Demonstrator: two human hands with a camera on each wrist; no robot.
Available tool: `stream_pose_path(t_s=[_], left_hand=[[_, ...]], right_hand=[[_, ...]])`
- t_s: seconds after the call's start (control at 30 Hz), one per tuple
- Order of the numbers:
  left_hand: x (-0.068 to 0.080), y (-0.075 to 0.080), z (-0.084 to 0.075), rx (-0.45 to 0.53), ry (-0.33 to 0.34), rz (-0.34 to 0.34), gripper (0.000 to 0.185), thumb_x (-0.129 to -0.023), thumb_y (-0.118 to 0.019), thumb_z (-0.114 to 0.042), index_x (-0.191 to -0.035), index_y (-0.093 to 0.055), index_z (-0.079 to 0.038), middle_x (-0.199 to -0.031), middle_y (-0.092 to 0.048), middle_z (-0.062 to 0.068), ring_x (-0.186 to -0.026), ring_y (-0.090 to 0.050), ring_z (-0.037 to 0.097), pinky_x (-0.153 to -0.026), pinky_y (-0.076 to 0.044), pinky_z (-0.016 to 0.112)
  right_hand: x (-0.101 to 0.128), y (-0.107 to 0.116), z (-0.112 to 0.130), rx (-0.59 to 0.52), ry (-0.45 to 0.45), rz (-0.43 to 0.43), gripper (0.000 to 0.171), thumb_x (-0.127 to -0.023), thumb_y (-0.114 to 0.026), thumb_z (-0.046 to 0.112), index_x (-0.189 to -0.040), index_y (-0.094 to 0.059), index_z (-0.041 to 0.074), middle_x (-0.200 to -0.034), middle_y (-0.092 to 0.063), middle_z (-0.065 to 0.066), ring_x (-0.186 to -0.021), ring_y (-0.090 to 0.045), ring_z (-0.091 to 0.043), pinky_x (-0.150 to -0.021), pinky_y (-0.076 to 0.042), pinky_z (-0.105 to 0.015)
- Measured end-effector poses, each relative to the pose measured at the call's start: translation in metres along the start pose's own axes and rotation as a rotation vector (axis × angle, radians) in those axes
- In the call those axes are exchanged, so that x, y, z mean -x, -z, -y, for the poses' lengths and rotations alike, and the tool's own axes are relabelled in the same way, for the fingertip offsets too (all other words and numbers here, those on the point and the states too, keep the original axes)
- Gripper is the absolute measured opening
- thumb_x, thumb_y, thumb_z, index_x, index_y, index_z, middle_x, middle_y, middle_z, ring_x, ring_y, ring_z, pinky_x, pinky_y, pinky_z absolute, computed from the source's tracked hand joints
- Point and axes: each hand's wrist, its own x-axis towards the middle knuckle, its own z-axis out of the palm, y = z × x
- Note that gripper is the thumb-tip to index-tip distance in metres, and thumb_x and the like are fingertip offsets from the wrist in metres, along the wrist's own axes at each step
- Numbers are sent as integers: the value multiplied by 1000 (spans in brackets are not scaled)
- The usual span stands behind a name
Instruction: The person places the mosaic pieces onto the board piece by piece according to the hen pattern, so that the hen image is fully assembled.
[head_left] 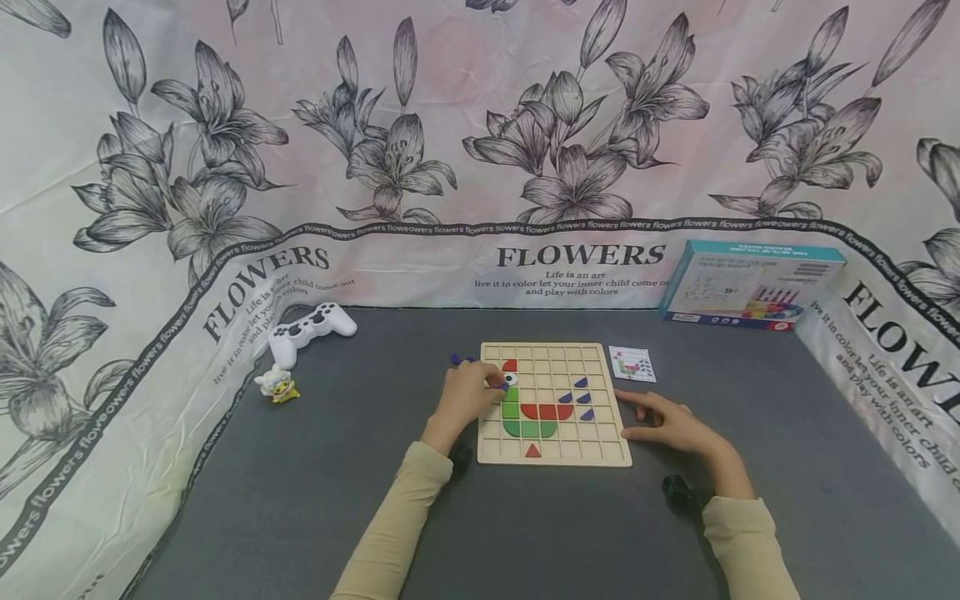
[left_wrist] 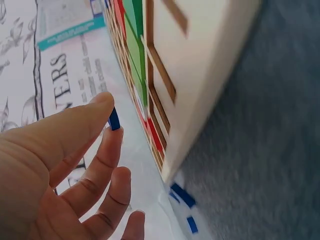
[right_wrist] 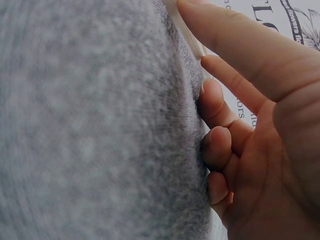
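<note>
My left hand (head_left: 463,395) pinches a small blue tile (left_wrist: 115,120) between thumb and index finger, held over the left side of the wooden grid board (head_left: 585,451). Green tiles (head_left: 530,429) and red tiles (head_left: 546,412) lie in the board's cells, with several blue tiles (head_left: 588,414) to their right. Near the left hand sit a white round tile with a black dot (head_left: 510,379) and a red tile (head_left: 510,365). A red triangle (head_left: 532,451) is in the bottom row. My right hand (head_left: 675,427) rests beside the board, thumb and index fingertips at its right edge.
A printed pattern card (head_left: 632,364) lies right of the board. Loose blue pieces (left_wrist: 183,195) are at the board's left. Farther left are a white game controller (head_left: 311,332) and a small yellow-and-white figure (head_left: 277,384). A boxed set (head_left: 750,285) stands at the back right.
</note>
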Motion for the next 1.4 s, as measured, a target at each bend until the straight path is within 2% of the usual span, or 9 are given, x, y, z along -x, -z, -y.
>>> stream_pose_path(t_s=[0.1, 0.4, 0.7, 0.9, 1.27, 1.4], left_hand=[[0, -4, -7, -26, -12, 26, 12, -80, -72, -26, -91, -72, -22, -83, -66, -7, -91, -57, 20, -88, -38, 49], [-5, -12, -33, -82, -121, 89, 12, -81, -71, -27, -93, -71, -26, -84, -67, -8, -87, -55, 15, -81, -41, 42], [-27, -24, -57, -103, -186, 179, 15, -82, -71, -29, -97, -71, -28, -89, -67, -9, -87, -56, 11, -80, -41, 38], [-44, -30, -67, -110, -196, 236, 13, -84, -68, -28, -98, -70, -29, -93, -67, -9, -91, -54, 13, -79, -39, 35], [-68, -49, -90, -166, -205, 248, 11, -85, -68, -28, -95, -70, -29, -92, -65, -10, -90, -52, 10, -84, -39, 35], [-74, -57, -97, -232, -225, 243, 10, -85, -68, -28, -95, -70, -30, -92, -64, -12, -92, -52, 11, -87, -39, 36]], right_hand=[[0, 0, 1, 0, 0, -2, 69, -78, -71, 42, -138, -46, 19, -87, -42, 1, -62, -35, -9, -54, -27, -24], [1, 0, 2, 1, 0, 1, 70, -78, -71, 42, -138, -45, 19, -88, -42, 0, -62, -35, -8, -54, -27, -24], [0, 0, 0, 20, 13, -5, 69, -78, -71, 43, -137, -46, 19, -87, -42, 1, -62, -34, -7, -55, -27, -24], [0, 1, 1, 22, 10, -8, 68, -78, -71, 43, -137, -46, 19, -87, -43, 1, -63, -35, -7, -55, -27, -24], [0, 0, -2, 25, 34, -16, 68, -78, -71, 42, -137, -46, 19, -86, -43, 2, -60, -34, -6, -54, -27, -23], [0, 0, -2, 19, 46, -15, 67, -79, -71, 41, -136, -47, 18, -86, -43, 3, -60, -34, -6, -54, -27, -23]])
